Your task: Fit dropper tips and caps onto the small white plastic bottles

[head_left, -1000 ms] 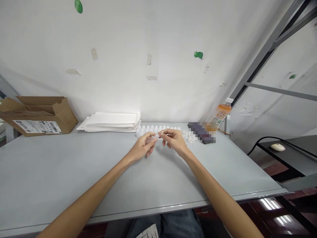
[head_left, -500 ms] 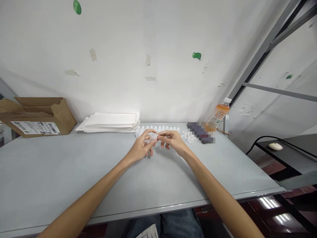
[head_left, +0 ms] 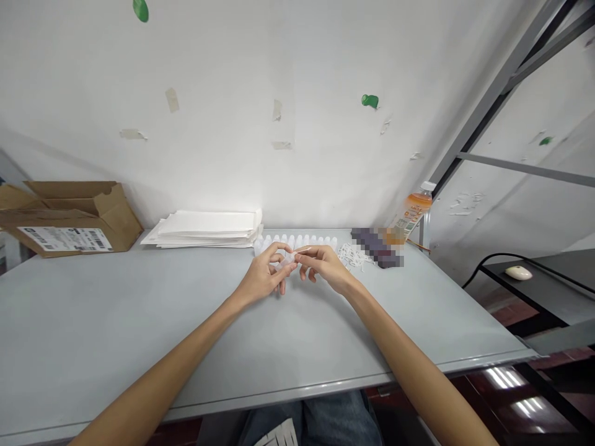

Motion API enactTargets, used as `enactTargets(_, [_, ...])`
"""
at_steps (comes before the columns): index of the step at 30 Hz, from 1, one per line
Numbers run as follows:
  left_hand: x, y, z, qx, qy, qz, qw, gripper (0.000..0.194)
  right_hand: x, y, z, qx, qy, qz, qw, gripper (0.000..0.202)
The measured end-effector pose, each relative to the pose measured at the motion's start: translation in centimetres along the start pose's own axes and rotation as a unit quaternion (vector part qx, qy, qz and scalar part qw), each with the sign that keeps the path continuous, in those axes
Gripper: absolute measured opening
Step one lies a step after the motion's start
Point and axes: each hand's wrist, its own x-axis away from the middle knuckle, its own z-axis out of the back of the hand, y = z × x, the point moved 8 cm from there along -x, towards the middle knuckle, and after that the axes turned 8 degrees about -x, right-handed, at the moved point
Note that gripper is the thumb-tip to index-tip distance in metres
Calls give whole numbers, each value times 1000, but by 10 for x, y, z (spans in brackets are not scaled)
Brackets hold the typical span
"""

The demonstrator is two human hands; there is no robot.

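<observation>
Holds a small translucent whitish plastic piece (head_left: 285, 261) in the left hand (head_left: 261, 276), pinched between thumb and fingers, above the flat grey tabletop (head_left: 139, 334), mid-scene and towards its far side. Pinches at the right end of that piece with the thumb and forefinger of the right hand (head_left: 324, 264); cannot tell whether also gripping a separate tiny white part, with fingertips covering the spot. Curls the other fingers of the right hand loosely below.

Has, just beyond both hands, a row of translucent white plastic pieces with rounded tops (head_left: 307, 240), partly hidden behind fingers. Has, just right of the right hand, a loose heap of thin white strips (head_left: 357, 256), near a dark, pixelated object (head_left: 372, 244) and, farther right, a clear plastic bottle of orange liquid with a white cap (head_left: 415, 210). Shows, on the far left, a stack of flat white sheets (head_left: 204, 229) and an open brown cardboard box with a white label (head_left: 121, 217).
</observation>
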Motion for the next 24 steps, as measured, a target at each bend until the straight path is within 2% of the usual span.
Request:
enactTargets(11, [1, -1, -1, 34, -6, 20, 999, 35, 3, 2, -7, -24, -33, -20, 999, 26])
enactTargets(24, [2, -2, 4, 21, 20, 34, 999, 29, 3, 3, -18, -40, -54, -25, 997, 28])
